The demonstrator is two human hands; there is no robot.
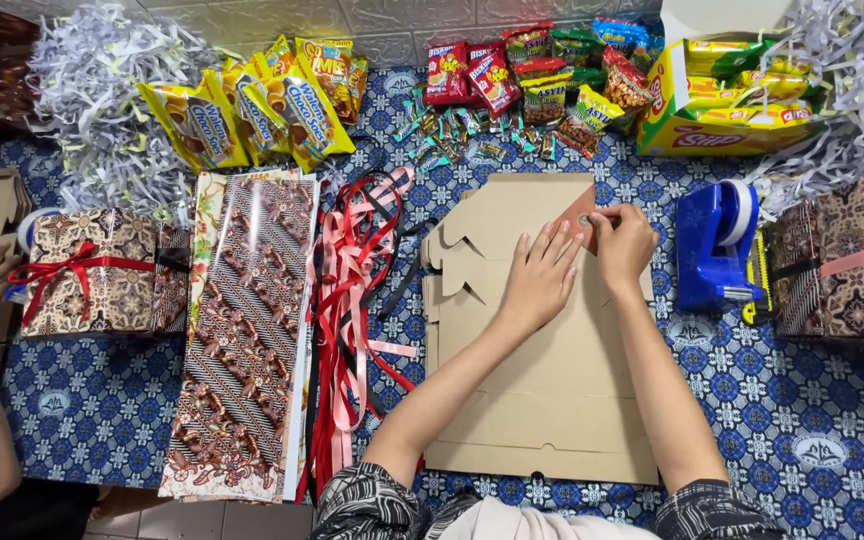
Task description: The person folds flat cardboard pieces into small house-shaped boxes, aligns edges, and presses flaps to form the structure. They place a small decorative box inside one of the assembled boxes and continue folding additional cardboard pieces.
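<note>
- Flat cardboard (542, 390) lies centre-bottom of frame on blue patterned cloth (812, 420).
- Left hand (537, 275) flat, fingers spread, pressing cardboard at mid frame.
- Right hand (620, 240) just right of it, fingertips pinched on a small brown flap (582, 218) at cardboard's top edge.
- Blue tape dispenser (717, 245) right of centre.
- Ribbons (352, 310) & wrapping paper (247, 330) centre-left.
- Snack packs (532, 80) along top.

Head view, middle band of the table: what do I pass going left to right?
Wrapped gift box with red ribbon → patterned wrapping sheets → ribbons → flat cardboard → blue tape dispenser → gift box with pink ribbon.
</note>
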